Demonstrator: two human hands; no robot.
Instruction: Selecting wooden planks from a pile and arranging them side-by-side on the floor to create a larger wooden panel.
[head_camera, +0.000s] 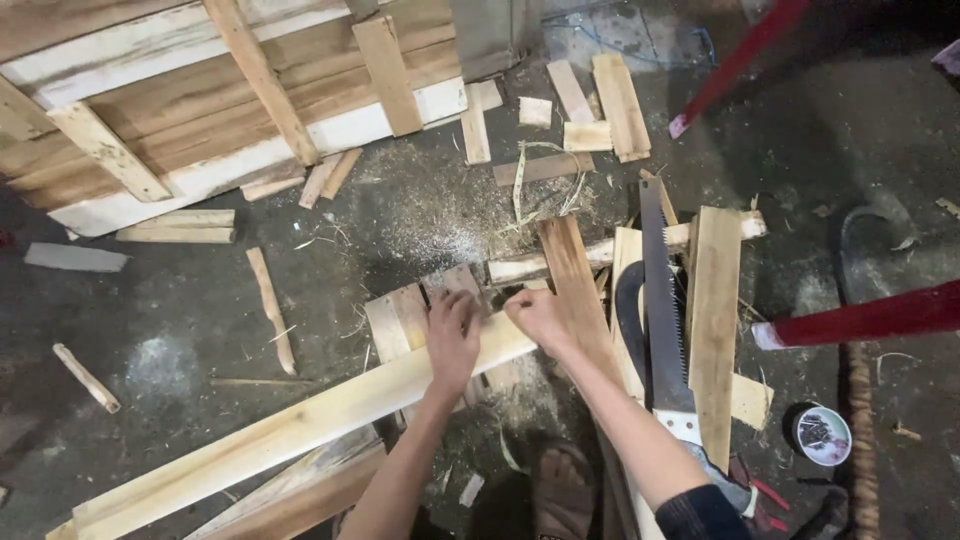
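Round tin: the one container on show, sitting on the floor well off to the right of the right grip and nearer the person.
Shape: small, round, open at the top.
Colours: pale rim, dark jumble of small bits inside.
Labels, signs, screens: none anywhere down here.
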